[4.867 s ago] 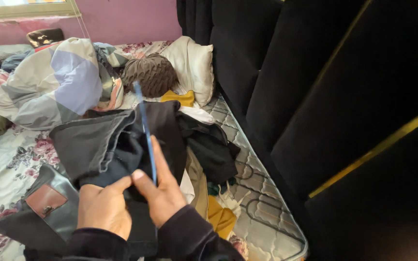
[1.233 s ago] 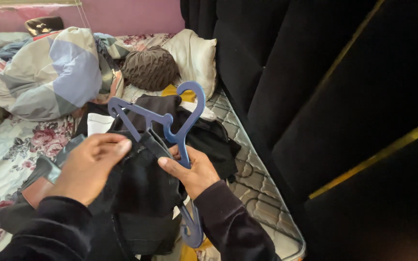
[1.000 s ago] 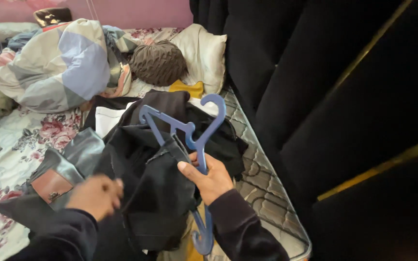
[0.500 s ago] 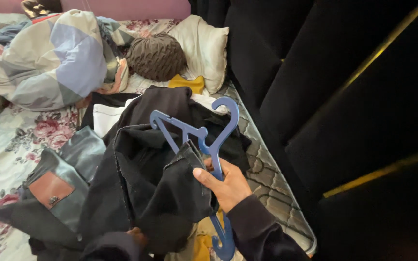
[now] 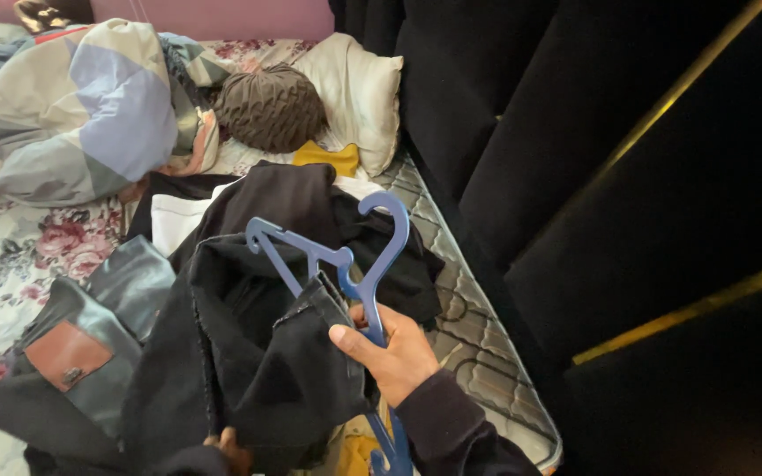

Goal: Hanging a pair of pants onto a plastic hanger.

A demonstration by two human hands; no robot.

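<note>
The right hand (image 5: 390,353) grips a blue hanger (image 5: 346,264) by its neck, fingers (image 5: 350,339) wrapped round it, thumb pressing a fold of black garment (image 5: 266,353) against the plastic. The garment drapes over the hanger's lower arm and sags toward the bed (image 5: 11,256). The hook points up and right. Only the fingertips of the left hand (image 5: 227,445) show at the bottom edge, under the cloth; whether they pinch it I cannot tell. A grey bag (image 5: 90,335) lies just left, a brown cushion (image 5: 266,106) and pillow (image 5: 354,88) beyond.
</note>
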